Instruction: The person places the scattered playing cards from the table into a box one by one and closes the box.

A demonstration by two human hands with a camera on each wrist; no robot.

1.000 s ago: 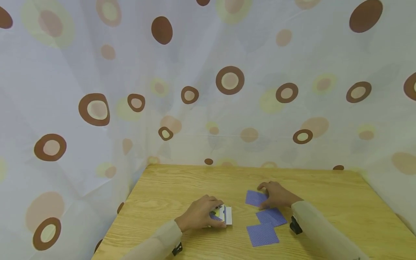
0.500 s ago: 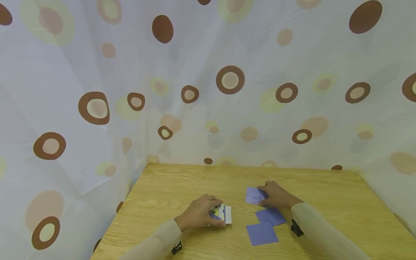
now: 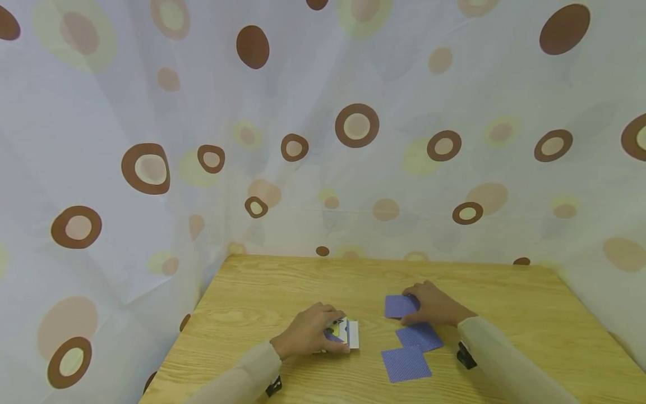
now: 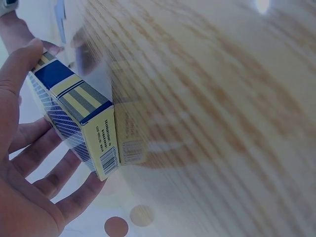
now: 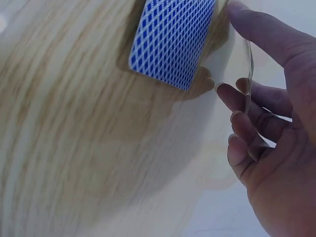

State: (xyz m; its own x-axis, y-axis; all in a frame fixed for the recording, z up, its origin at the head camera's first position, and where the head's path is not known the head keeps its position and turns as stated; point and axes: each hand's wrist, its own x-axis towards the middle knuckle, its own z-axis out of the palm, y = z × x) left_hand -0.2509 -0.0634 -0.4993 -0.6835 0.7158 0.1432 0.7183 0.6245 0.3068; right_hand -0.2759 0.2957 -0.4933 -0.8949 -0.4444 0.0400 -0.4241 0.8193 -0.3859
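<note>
My left hand (image 3: 309,332) grips a playing card box (image 3: 341,330) standing low on the table, thumb on the near side and fingers over the far side. Its white flap (image 3: 354,335) sticks out to the right. In the left wrist view, the box (image 4: 81,111) shows blue and cream stripes and a barcode end. My right hand (image 3: 436,303) pinches a blue-backed playing card (image 3: 398,306) between thumb and fingers; the right wrist view catches that card (image 5: 250,74) nearly edge-on. Two similar cards lie nearer me, a middle card (image 3: 420,336) and a front card (image 3: 406,363), overlapping slightly at a corner.
The wooden table (image 3: 282,280) carries the cards and box. A white curtain (image 3: 323,168) with brown and yellow spots hangs behind the table and along its left and right sides. Each wrist wears a black strap, such as the right strap (image 3: 466,356).
The card in my right hand tilted up and back, looking paler, and now lies flatter and slightly farther right. My right hand shifted a little right. The left hand and box stayed put.
</note>
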